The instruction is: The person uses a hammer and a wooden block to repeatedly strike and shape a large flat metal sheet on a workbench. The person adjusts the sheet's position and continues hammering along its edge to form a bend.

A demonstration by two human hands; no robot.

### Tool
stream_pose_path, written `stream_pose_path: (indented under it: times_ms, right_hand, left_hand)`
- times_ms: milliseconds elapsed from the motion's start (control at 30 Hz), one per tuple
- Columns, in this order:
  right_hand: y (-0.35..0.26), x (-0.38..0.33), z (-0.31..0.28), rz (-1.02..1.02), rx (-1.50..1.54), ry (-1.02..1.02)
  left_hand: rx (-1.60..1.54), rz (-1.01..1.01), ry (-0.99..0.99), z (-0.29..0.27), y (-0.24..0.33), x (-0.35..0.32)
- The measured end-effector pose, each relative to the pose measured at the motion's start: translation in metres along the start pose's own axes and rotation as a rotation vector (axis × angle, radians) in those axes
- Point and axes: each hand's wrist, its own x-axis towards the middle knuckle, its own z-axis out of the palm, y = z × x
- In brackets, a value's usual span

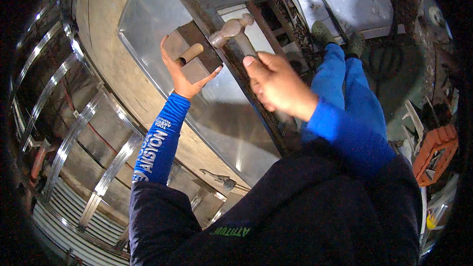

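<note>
My left hand (185, 83) is wrapped round a brown, squared block (202, 61) and holds it up over a metal sheet. A short round wooden peg (192, 52) sticks out of the block's near face; I cannot tell what kind of tool or part it is. In my right hand (282, 83) is a ball-peen hammer (231, 29), gripped by its handle with the thumb laid along it. The hammer's head is up beside the block, to its right, and I cannot tell whether the two touch.
Under the hands lies a shiny metal sheet (217, 123) on a pale board (106, 34), with a dark metal bar (236, 69) along its right edge. Pliers (224, 181) rest near my body. Bent shiny metal strips (88, 113) stand left; an orange hollow brick (434, 155) lies right.
</note>
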Motion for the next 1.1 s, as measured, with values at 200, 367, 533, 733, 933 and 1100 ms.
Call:
stream_pose_path:
  times_ms: [200, 367, 533, 733, 933, 1100]
  right_hand:
    - [-0.011, -0.001, -0.041, -0.161, 0.475, 0.508]
    - [0.000, 0.005, 0.000, -0.083, -0.097, 0.077]
    - [-0.012, 0.004, -0.025, -0.085, 0.262, 0.324]
    - [-0.002, 0.009, 0.011, -0.005, 0.017, 0.040]
    - [-0.016, 0.019, -0.033, -0.176, 0.300, 0.383]
    - [-0.007, 0.014, 0.008, -0.181, 0.003, 0.141]
  left_hand:
    - [0.008, -0.017, 0.010, -0.001, -0.004, -0.004]
    - [0.089, 0.046, 0.016, 0.001, 0.001, 0.000]
    - [0.029, -0.054, 0.001, -0.002, 0.000, -0.005]
    - [0.020, 0.024, -0.010, 0.000, 0.007, 0.001]
    - [0.042, -0.030, 0.021, -0.002, -0.001, -0.005]
    - [-0.014, 0.035, 0.026, 0.000, 0.010, 0.002]
